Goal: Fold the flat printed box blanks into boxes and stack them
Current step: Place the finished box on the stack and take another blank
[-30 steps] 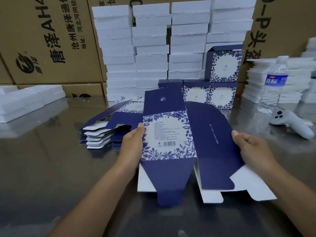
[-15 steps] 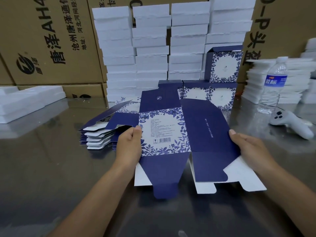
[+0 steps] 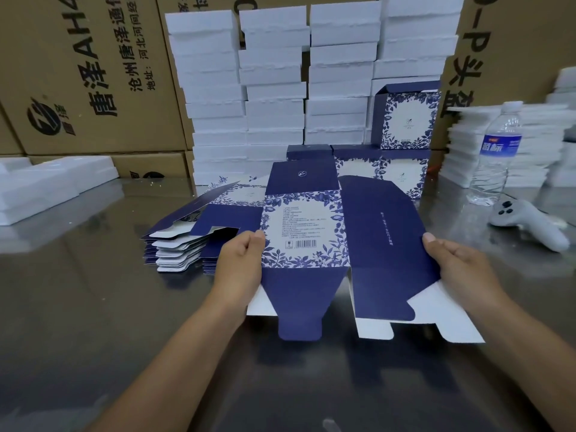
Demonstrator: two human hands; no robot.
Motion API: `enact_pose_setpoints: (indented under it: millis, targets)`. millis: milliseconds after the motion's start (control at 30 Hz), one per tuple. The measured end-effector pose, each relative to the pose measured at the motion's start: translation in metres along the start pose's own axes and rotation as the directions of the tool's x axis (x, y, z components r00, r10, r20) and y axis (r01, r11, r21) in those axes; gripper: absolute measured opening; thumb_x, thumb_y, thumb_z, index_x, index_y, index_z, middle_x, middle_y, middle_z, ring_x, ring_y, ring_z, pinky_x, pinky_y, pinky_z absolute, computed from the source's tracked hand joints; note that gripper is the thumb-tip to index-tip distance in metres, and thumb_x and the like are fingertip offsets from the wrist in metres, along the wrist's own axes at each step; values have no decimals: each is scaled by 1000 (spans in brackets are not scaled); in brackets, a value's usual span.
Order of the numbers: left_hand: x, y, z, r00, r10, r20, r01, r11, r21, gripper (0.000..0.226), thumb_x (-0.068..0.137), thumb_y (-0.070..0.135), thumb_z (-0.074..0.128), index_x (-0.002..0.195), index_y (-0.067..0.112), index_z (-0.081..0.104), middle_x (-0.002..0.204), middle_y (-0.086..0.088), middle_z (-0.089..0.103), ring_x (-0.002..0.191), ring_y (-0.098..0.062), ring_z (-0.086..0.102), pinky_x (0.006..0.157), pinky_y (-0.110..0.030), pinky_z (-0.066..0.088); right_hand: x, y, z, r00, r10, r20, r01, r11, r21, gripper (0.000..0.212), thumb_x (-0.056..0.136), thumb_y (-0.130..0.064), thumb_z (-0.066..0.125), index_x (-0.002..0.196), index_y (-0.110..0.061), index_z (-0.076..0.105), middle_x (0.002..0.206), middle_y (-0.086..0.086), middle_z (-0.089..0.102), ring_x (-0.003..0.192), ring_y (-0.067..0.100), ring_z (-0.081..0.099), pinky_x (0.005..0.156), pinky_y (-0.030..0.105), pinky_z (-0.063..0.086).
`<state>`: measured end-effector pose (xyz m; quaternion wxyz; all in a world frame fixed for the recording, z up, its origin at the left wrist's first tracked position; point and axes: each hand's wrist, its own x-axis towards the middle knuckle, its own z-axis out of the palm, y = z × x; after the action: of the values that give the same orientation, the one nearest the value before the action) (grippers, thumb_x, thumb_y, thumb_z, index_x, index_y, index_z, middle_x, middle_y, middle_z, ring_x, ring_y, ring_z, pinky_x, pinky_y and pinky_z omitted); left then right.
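The box blank (image 3: 383, 238) is hiding the fingers of the left hand (image 3: 240, 263) and right hand (image 3: 461, 269) beneath each grip, its print between them showing too small to read.

Box blank (image 3: 336, 244): navy, blue-leaf border, cream panel. Foam slabs (image 3: 274, 88) white. Cartons (image 3: 87, 73) brown.

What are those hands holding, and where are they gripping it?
Both hold one printed box blank: the left hand grips its left edge, the right hand its right edge.
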<state>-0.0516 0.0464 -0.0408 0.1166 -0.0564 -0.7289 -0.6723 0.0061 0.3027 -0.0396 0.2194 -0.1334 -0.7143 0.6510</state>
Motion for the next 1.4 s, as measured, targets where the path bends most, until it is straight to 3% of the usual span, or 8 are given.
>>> enact_pose_setpoints:
  millis: [267, 400, 500, 633, 867, 1000, 1267, 1400]
  targets:
    - [4, -3, -4, 998, 9, -64, -8, 1000, 14, 32, 100, 23, 44, 77, 1, 47, 80, -5, 40, 75, -20, 29, 69, -30, 22, -2, -1, 1, 995, 64, 82, -66, 998, 15, 33, 95, -28, 53, 70, -13, 67, 49, -2, 65, 36, 12, 58, 31, 15, 38]
    - [4, -4, -4, 997, -76, -2, 75, 991, -107, 19, 99, 27, 46, 88, 13, 54, 85, -6, 48, 78, -19, 40, 74, -31, 29, 0, 2, 0, 997, 52, 64, -47, 996, -74, 38, 96, -25, 51, 65, -6, 60, 42, -4, 59, 32, 8, 52, 31, 11, 35]
    - [5, -2, 0, 991, -132, 24, 134, 974, -180, 35, 99, 29, 47, 74, 12, 66, 75, 2, 69, 68, -12, 63, 67, -25, 44, 1, 3, 0, 999, 43, 18, -41, 995, -95, 38, 96, -26, 52, 76, 4, 62, 47, 2, 59, 32, 8, 49, 32, 12, 35]
    - [4, -2, 0, 989, -133, 61, 135, 990, -40, 45, 100, 32, 44, 68, 13, 70, 67, 7, 68, 64, -12, 62, 54, -13, 43, 1, 2, -1, 999, 27, -27, -29, 996, -87, 46, 96, -29, 52, 91, 17, 57, 67, 15, 54, 46, 19, 49, 39, 19, 37]
    - [6, -5, -5, 993, -111, -24, 111, 994, -12, 44, 100, 32, 43, 95, -7, 61, 93, -12, 65, 84, -20, 55, 83, -36, 43, -4, -4, 4, 991, 116, 64, -118, 993, 25, 35, 95, -32, 52, 74, -7, 65, 47, 0, 63, 34, 12, 56, 31, 16, 38]
    - [9, -8, -5, 993, -104, -46, 105, 995, 0, 43, 100, 33, 42, 97, -5, 63, 101, -11, 68, 89, -22, 59, 91, -40, 45, -2, 0, 3, 990, 113, 90, -110, 993, -34, 36, 95, -26, 53, 73, 0, 65, 51, 6, 65, 37, 13, 56, 33, 15, 39]
    - [9, -4, -5, 983, -175, 46, 180, 974, -134, 31, 97, 33, 50, 73, 19, 65, 73, 3, 70, 71, -15, 64, 71, -29, 45, 3, 9, 1, 999, 22, 36, -16, 988, -153, 38, 95, -24, 53, 73, 5, 62, 62, 14, 59, 40, 16, 51, 35, 15, 37]
    - [6, 1, -4, 962, -227, 152, 256, 944, -208, 18, 96, 27, 52, 101, 20, 67, 95, -5, 74, 88, -22, 67, 80, -37, 51, 0, 10, 7, 988, -126, 92, 149, 939, -310, 9, 95, -19, 54, 101, -14, 56, 78, 19, 61, 55, 15, 51, 44, 20, 37]
